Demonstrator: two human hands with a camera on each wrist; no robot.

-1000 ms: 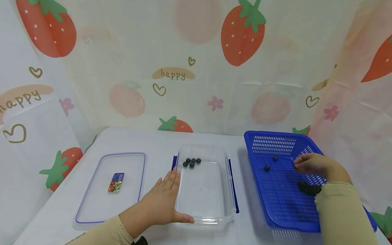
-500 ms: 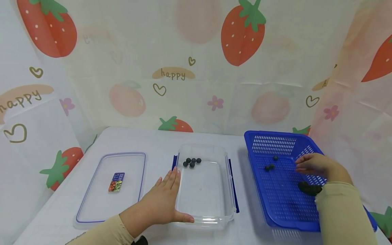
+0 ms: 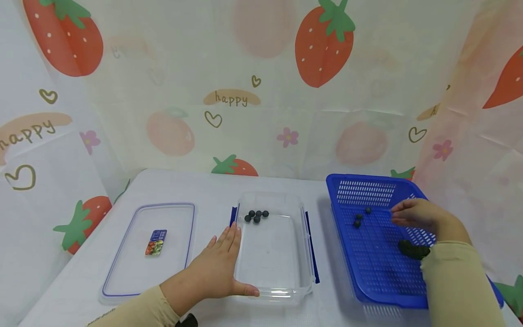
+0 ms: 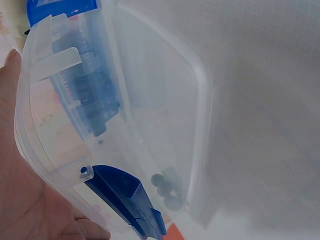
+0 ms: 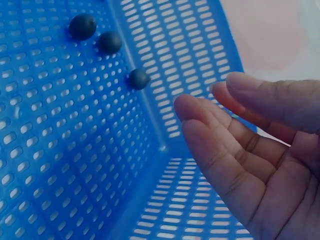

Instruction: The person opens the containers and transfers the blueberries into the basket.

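A strawberry-printed sheet (image 3: 269,68) hung behind a white surface (image 3: 212,190). On the right of that surface stood the blue basket (image 3: 380,268), its walls slotted; in the middle, the clear container (image 3: 269,263), with blue flaps (image 3: 312,247) at its sides; on the left, a clear lid (image 3: 132,265) with a blue-lined rim lay flat. The left hand (image 3: 213,274) rested against the container's left wall, fingers straight and thumb spread along the near rim. The right hand (image 3: 431,221) hung over the right part of the basket, its fingers loosely bent and gripping nothing. Just nearer the person than that hand, a dark green oblong piece (image 3: 412,250) lay in the basket, one end meeting the sleeve (image 3: 461,281) in the head view. A colourful label (image 3: 155,242) showed on the lid. Five dark berries (image 3: 257,220) clustered in the container's far left corner, near the left hand's fingertips, while three loose berries (image 3: 359,217) lay on the basket floor, left of the right hand and apart from its fingertips
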